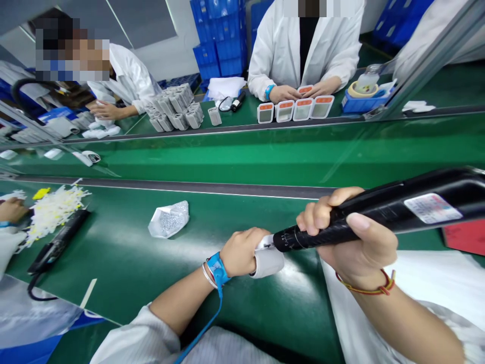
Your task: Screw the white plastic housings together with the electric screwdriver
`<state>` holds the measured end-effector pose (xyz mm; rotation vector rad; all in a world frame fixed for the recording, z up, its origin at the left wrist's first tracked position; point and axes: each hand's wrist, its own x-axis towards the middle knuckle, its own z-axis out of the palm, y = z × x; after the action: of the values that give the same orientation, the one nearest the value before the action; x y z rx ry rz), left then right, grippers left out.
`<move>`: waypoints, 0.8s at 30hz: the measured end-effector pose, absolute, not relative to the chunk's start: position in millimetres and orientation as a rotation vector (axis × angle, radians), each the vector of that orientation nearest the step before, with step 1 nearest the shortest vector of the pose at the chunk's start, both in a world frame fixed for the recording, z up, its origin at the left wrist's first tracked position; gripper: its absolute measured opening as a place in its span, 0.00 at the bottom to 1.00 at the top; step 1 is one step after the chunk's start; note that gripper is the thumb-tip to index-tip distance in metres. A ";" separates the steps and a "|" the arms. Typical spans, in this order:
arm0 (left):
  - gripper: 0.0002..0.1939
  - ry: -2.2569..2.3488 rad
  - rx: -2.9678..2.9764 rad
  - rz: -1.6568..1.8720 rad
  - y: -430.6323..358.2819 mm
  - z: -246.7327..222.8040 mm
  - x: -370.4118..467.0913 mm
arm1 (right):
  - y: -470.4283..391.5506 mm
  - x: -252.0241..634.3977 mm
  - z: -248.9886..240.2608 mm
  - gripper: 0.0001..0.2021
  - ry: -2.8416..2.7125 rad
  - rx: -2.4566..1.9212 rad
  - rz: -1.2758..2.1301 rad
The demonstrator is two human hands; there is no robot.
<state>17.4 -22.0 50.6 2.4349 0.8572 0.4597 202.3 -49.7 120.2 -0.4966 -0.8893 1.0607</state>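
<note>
My left hand [244, 250], with a blue wrist strap, is wrapped round a small light-grey plastic housing [270, 264] above the green table. In my right hand [354, 237] is a black electric screwdriver [382, 207], held at a slant with its nose pointing left. The screwdriver's tip meets the top of the housing beside my left fingers; the screw itself is too small to make out. Left of my left hand, a white tray of small metal screws [168, 220] lies on the table.
A conveyor with a green belt [227, 164] runs beyond the table [125, 253]. At left are a pile of white and yellow pieces [56, 212], another black screwdriver [60, 241] and a person's hand. White sheet [424, 283] and red object [468, 236] lie right. Two people work opposite.
</note>
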 end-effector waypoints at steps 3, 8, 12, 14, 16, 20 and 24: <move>0.15 0.876 2.422 0.439 -21.7 50.1 16.9 | -48.4 201.1 118.1 0.07 -0.848 -0.523 1.066; 0.17 0.956 2.402 0.398 -24.8 51.5 18.6 | -42.2 204.4 118.4 0.07 -0.769 -0.547 1.077; 0.18 1.118 2.306 0.373 -19.1 50.8 10.3 | -27.8 224.1 113.6 0.06 -0.588 -0.597 1.147; 0.18 1.265 2.201 0.437 -9.6 48.0 -1.6 | -15.3 237.6 99.7 0.08 -0.476 -0.641 1.114; 0.16 1.372 2.006 0.566 3.6 43.6 -16.5 | -0.5 249.5 76.8 0.08 -0.512 -0.613 1.090; 0.09 1.282 1.462 0.703 41.2 32.7 -33.9 | 24.7 262.4 28.0 0.12 -0.688 -0.671 1.139; 0.14 1.202 1.243 0.806 94.1 30.2 -16.0 | 31.6 258.2 19.2 0.06 -0.178 -1.011 1.284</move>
<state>-16.0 94.1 30.2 1.2432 1.2025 0.8064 258.2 31.6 19.2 -1.0106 -0.1777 1.2843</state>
